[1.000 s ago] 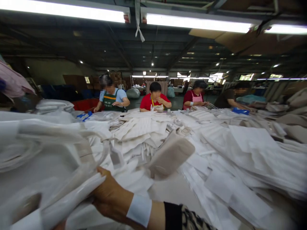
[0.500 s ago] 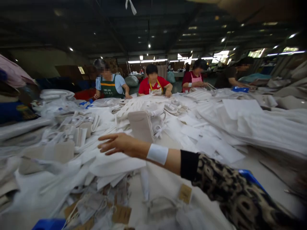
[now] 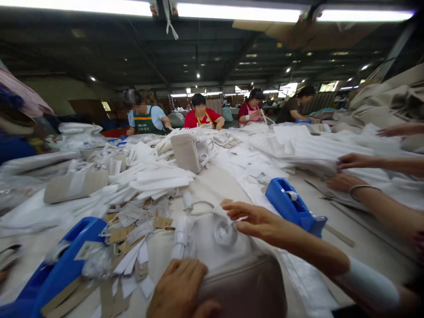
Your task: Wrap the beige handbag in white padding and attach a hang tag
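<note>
A taupe handbag (image 3: 245,287) lies right in front of me, its upper part covered with white wrapping and a small white coil (image 3: 225,229). Its handle end is sleeved in white wrap (image 3: 180,236). My left hand (image 3: 180,287) grips the bag's left edge, fingers bent over it and thumb partly cut off by the frame. Above the bag's upper right side hovers my right hand (image 3: 258,221), wrist banded in white, with fingers stretched toward the coil and thumb apart. No object shows in it. A brown tag (image 3: 227,202) is just beyond its fingertips.
Blue tape dispensers stand at right (image 3: 291,205) and lower left (image 3: 66,265). Brown tags (image 3: 122,234) and white sheets (image 3: 159,179) lie left, with a beige bag (image 3: 185,152) beyond. A co-worker's hands (image 3: 347,181) handle material at right; several people work across the table.
My right hand has drawn back from the white sheets at left to above the handbag. My left hand and the handbag now show. The view has tilted up.
</note>
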The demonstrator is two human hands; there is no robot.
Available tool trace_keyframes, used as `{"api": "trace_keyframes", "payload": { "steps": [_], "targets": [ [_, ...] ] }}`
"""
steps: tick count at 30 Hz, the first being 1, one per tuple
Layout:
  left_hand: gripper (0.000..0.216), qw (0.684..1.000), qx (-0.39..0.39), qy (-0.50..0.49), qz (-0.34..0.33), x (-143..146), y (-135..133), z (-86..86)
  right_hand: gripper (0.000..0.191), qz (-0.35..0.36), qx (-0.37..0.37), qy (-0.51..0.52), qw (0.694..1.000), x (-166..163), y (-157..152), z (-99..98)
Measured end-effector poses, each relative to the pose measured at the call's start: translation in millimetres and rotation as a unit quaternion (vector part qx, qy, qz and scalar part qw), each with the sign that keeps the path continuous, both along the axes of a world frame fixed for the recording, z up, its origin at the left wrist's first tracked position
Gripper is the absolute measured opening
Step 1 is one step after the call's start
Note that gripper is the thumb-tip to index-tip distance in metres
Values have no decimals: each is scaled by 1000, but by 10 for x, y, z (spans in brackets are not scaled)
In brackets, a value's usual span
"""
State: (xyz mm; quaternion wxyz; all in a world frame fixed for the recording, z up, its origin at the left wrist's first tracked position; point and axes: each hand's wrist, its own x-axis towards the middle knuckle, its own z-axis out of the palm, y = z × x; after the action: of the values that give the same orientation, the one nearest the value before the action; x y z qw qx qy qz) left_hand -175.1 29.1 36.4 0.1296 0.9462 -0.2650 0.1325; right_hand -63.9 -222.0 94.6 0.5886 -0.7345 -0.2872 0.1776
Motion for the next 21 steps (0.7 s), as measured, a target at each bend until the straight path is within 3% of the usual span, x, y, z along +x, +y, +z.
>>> {"api": "trace_keyframes", "payload": {
  "steps": [3,6,11,14,17,19,21],
  "targets": [
    [31,997,25,55,57,-108,-113,179,101,-91,16,51,994,-399,-305,-363],
    [31,993,33,74,83,-178,-189,287,126,-74,53,100,991,-601,-365,-498],
    [30,994,24,72,77,-216,-191,299,124,-98,55,52,992,-713,-212,-474],
    [51,997,-18,1,79,-263,-59,208,115,-125,53,46,990,-744,-185,-510],
    [86,979,-121,-59,150,-348,180,21,113,-154,34,35,987,-750,-209,-597],
    [92,954,-220,-4,203,-422,337,-127,114,-171,21,29,985,-732,-230,-673],
    [92,914,-328,102,215,-492,443,-255,114,-186,23,38,981,-704,-247,-752]
  ]
}}
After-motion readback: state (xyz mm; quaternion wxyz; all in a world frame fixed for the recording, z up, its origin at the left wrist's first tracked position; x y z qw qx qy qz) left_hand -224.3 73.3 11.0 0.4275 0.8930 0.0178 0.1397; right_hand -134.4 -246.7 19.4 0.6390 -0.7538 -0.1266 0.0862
